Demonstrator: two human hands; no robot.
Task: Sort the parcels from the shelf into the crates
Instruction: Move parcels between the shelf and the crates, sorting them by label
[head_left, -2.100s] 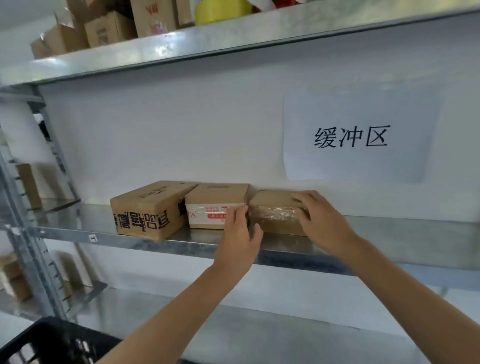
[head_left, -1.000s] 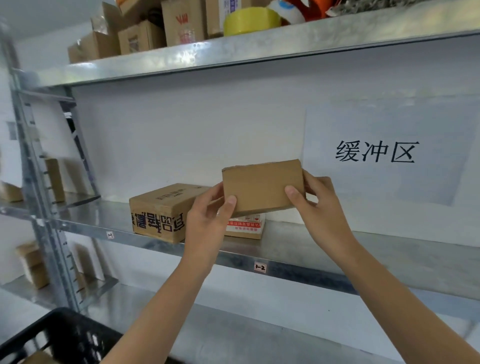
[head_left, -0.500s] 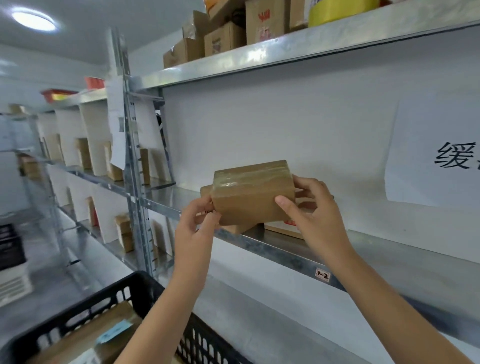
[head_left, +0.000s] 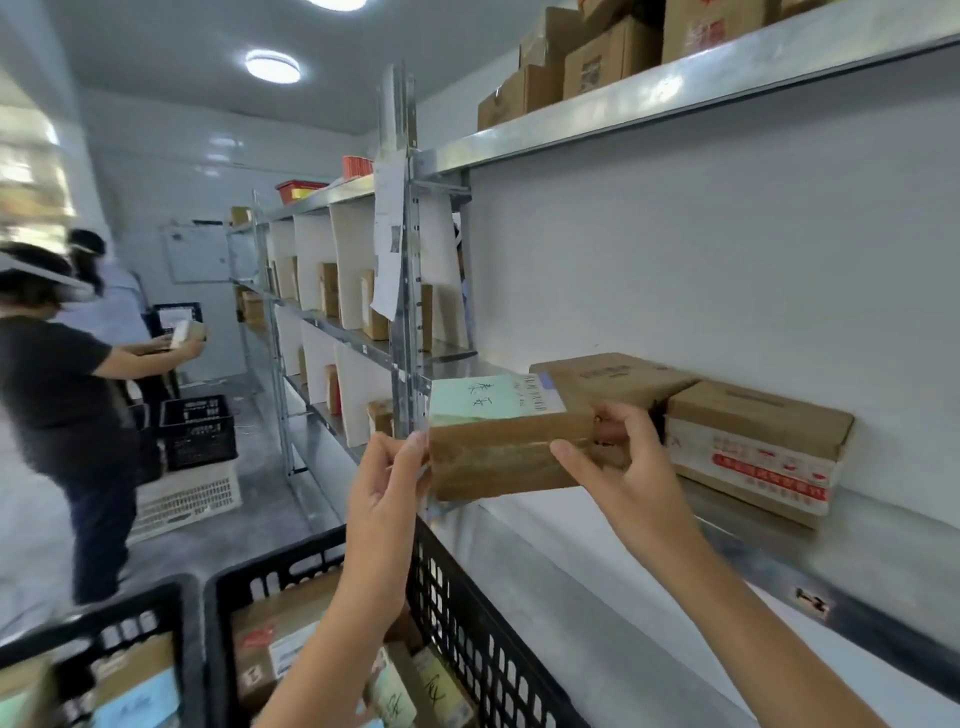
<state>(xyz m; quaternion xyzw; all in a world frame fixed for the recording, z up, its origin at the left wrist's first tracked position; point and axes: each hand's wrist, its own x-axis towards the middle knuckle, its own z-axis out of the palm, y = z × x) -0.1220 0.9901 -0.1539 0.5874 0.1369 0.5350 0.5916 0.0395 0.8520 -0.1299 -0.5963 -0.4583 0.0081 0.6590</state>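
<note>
Both hands, the left hand (head_left: 387, 486) and the right hand (head_left: 631, 480), hold the box (head_left: 498, 441) up off the shelf (head_left: 769, 551). Next, I think, it goes down into the near crate (head_left: 467, 613) below.

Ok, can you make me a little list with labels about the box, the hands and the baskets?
held thing: brown parcel with green label on top
left hand: pinches the parcel's left end
right hand: grips its right end
where: in the air, in front of the shelf
black crate: lower down, parcels already inside
on shelf: plain box beside red-printed box
</note>
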